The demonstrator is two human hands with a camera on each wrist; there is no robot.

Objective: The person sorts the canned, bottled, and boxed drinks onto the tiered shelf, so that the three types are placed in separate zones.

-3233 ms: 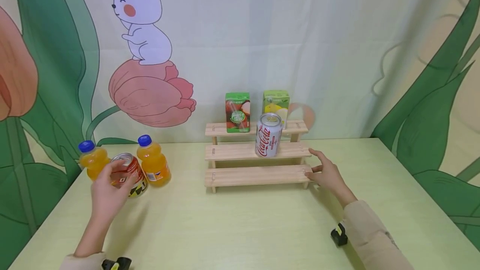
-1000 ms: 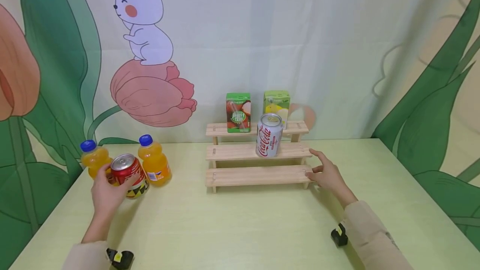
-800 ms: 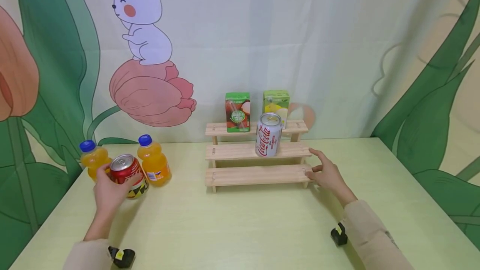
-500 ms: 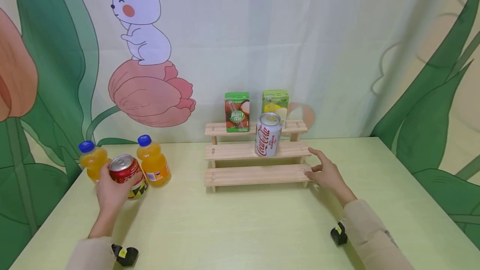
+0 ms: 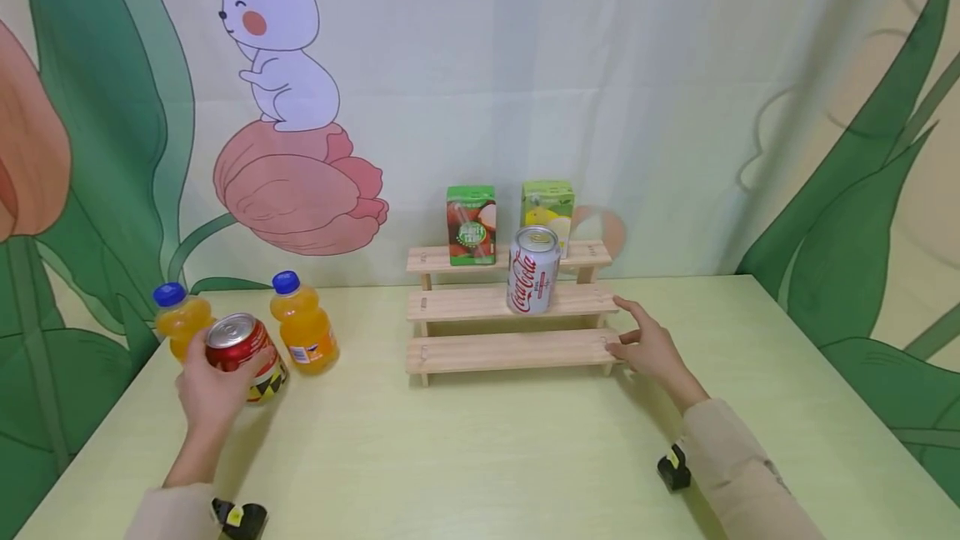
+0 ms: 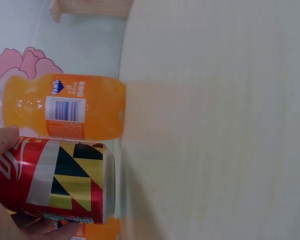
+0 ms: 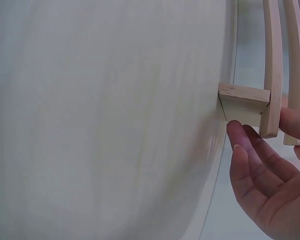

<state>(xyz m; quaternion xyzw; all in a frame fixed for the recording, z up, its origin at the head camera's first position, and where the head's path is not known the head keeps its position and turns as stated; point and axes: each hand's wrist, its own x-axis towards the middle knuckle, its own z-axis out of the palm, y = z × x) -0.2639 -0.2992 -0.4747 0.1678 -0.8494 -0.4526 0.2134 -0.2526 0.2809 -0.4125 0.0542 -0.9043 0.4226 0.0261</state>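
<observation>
My left hand [image 5: 213,390] grips a red can [image 5: 238,348] with a yellow and black checked lower part. In the left wrist view the can's base shows above the table, and its top tilts towards me in the head view. Two orange soda bottles with blue caps flank it, one bottle [image 5: 306,327] on the right and another bottle [image 5: 182,323] behind on the left. My right hand [image 5: 651,348] holds the right end of the wooden tiered rack [image 5: 510,352], thumb at the lowest shelf and a finger at the middle shelf's end.
On the rack's middle shelf stands a white Coca-Cola can [image 5: 532,272]. Behind it, on the top shelf, are a red and green juice box [image 5: 471,226] and a light green juice box [image 5: 548,205]. A printed curtain [image 5: 450,90] hangs behind the table [image 5: 450,457].
My left hand has closed round the red can, which was standing between the bottles, and has tilted and raised it slightly towards the left. My right hand has stayed at the rack.
</observation>
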